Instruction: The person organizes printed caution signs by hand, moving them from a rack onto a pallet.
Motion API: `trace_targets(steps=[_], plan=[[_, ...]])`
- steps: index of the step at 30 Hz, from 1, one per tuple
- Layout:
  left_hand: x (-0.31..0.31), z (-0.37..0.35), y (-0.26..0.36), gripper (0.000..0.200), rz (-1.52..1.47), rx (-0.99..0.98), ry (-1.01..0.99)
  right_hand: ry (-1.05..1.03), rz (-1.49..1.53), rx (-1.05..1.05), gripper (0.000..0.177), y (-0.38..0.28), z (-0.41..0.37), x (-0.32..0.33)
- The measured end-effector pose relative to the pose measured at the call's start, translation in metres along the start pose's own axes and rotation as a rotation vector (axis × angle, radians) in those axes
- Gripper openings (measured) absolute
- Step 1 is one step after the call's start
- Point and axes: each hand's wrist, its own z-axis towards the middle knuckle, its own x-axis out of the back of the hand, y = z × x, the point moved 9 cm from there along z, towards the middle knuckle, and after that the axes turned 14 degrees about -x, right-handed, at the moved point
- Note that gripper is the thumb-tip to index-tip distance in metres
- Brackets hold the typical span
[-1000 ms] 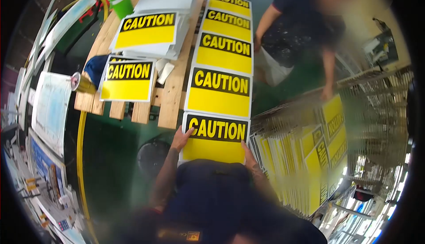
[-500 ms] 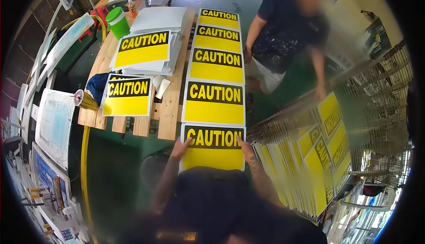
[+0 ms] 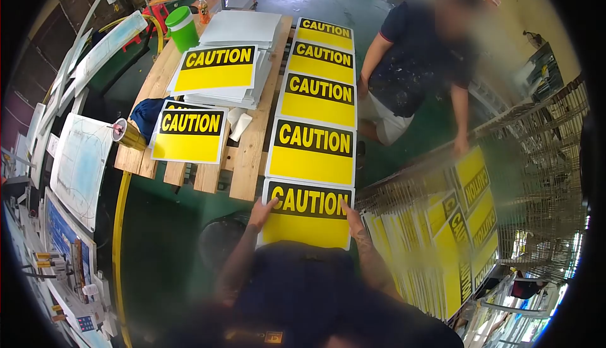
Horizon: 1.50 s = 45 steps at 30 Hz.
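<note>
My left hand (image 3: pixel 262 213) grips the left edge of the nearest caution sign (image 3: pixel 305 227), its thumb lying on the black band. On the opposite edge my right hand (image 3: pixel 353 217) pinches the same sign, thumb on top and fingers hidden beneath. The sign is a white-bordered yellow sheet with a black heading, close in front of my body. Beyond its far edge a column of several matching signs runs away from me, the nearest of them being another caution sign (image 3: pixel 310 153).
Left, a wooden pallet table (image 3: pixel 245 174) bears a stack of white sheets (image 3: pixel 243 28), more caution signs (image 3: pixel 190 141), a gold can (image 3: pixel 129 136) and a green jug (image 3: pixel 182 29). Right, a co-worker (image 3: pixel 420 51) stands by a wire rack (image 3: pixel 536 177) with several signs.
The whole view has shifted slightly, with the signs and table appearing a little further right. Both my hands keep hold of the near sign.
</note>
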Motion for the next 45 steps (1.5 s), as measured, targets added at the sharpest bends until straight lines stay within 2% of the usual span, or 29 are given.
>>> trace_targets(steps=[3,5,7,9,10,11,12,14,18,22,23,26,28,31,32,34,35,36,38,40,41,43,45], plan=[[-0.004,0.002,0.002,0.067,-0.007,-0.035,-0.023,0.101,-0.048,-0.015,0.062,-0.001,-0.002,0.007],[0.003,0.003,-0.001,0.069,0.102,-0.034,-0.005,-0.024,0.073,-0.024,0.06,0.005,0.008,0.003],[0.006,0.005,-0.007,0.081,0.097,-0.027,0.033,-0.101,0.144,-0.054,0.056,0.01,0.016,-0.003],[0.007,0.008,-0.016,0.092,0.049,-0.015,0.025,-0.129,0.078,-0.042,0.075,0.011,0.018,-0.007],[0.007,0.007,-0.011,0.091,0.039,-0.024,0.027,-0.127,0.055,-0.034,0.085,0.012,0.017,-0.002],[0.005,0.01,-0.019,0.09,-0.021,0.011,-0.009,-0.281,0.098,-0.086,0.088,0.021,0.025,-0.005],[0.001,0.014,-0.025,0.088,-0.082,0.044,-0.042,-0.24,0.05,-0.071,0.091,0.026,0.037,0.002],[-0.005,0.005,-0.005,0.071,-0.153,0.034,-0.05,-0.269,0.047,-0.066,0.091,0.019,0.023,-0.006],[-0.002,0.005,-0.005,0.073,-0.084,0.041,-0.037,-0.146,-0.053,-0.131,0.095,0.008,-0.002,-0.01],[-0.001,0.009,-0.022,0.073,-0.046,0.056,-0.027,-0.102,0.069,-0.135,0.071,0.001,-0.017,-0.016],[0.005,0.001,-0.01,0.071,0.093,0.045,0.048,-0.038,0.028,-0.119,0.068,0.015,0.016,0.006],[0.008,-0.028,0.028,0.073,0.349,0.004,0.165,-0.188,0.138,-0.128,0.063,0.031,0.032,0.008],[0.004,-0.059,0.06,0.069,0.374,-0.065,0.199,-0.21,0.206,-0.042,0.057,0.038,0.027,0.012],[-0.002,-0.104,0.101,0.057,0.334,-0.133,0.157,-0.318,0.279,-0.018,0.056,0.038,-0.041,-0.011],[-0.003,-0.113,0.102,0.058,0.379,-0.183,0.155,-0.29,0.251,0.041,0.055,0.037,-0.045,-0.004],[-0.004,-0.131,0.108,0.057,0.277,-0.27,0.121,-0.217,0.208,0.151,0.054,0.046,-0.061,0.016],[-0.005,-0.139,0.112,0.056,0.247,-0.303,0.09,-0.098,0.234,0.245,0.052,0.054,-0.065,0.037],[-0.004,-0.146,0.115,0.057,0.219,-0.335,0.062,-0.114,0.238,0.281,0.044,0.062,-0.069,0.05],[0.0,-0.153,0.112,0.059,0.136,-0.374,0.023,0.213,-0.433,0.474,0.048,0.066,-0.1,0.081],[0.002,-0.158,0.104,0.06,0.018,-0.382,-0.009,0.147,-0.131,0.632,0.047,0.073,-0.12,0.089],[0.002,-0.16,0.116,0.059,-0.09,-0.368,-0.037,0.245,-0.194,0.691,0.047,0.08,-0.133,0.09],[0.007,-0.163,0.111,0.059,-0.053,-0.352,-0.072,0.449,-0.334,0.795,0.046,0.092,-0.16,0.091],[0.012,-0.163,0.109,0.059,-0.01,-0.387,-0.105,0.354,-0.183,0.733,0.048,0.089,-0.171,0.077]])
